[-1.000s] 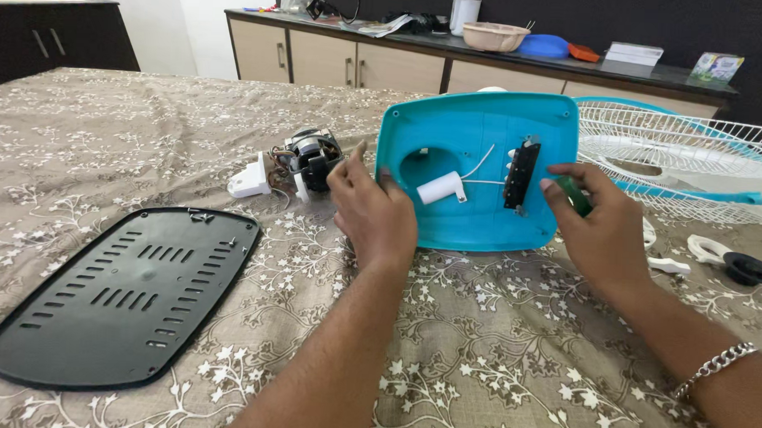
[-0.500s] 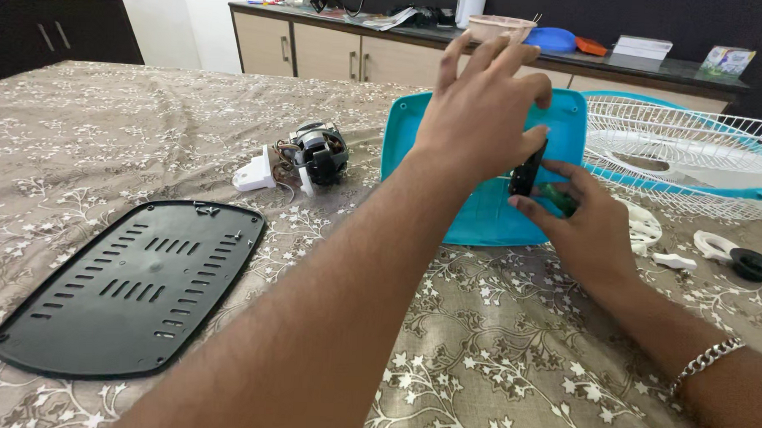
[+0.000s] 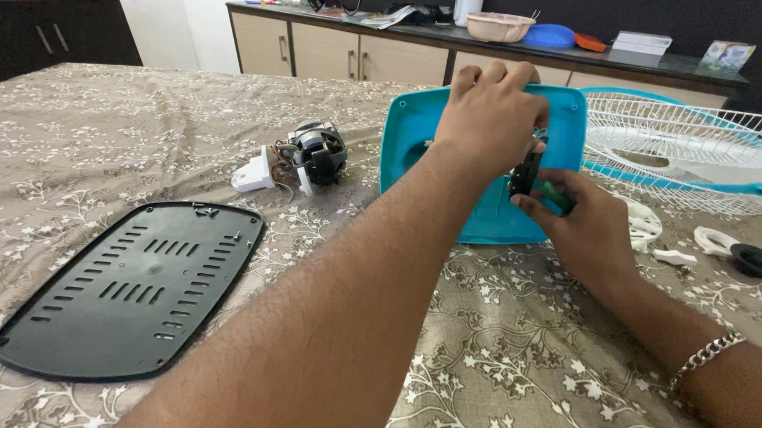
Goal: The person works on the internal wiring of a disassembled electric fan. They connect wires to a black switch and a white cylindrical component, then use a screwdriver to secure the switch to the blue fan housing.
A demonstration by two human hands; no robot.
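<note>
A turquoise plastic housing (image 3: 491, 218), rounded at the corners, is stood on edge on the patterned cloth (image 3: 561, 364), just beside a white wire guard (image 3: 696, 141). Its upper edge is gripped by the left hand (image 3: 486, 116), fingers curled over the rim. A black switch block (image 3: 527, 173) on its face is pinched by the right hand (image 3: 587, 234), in which a green-handled tool (image 3: 555, 193) is also held. A motor (image 3: 316, 153) and a black vented plate (image 3: 125, 289) are seen to the left.
</note>
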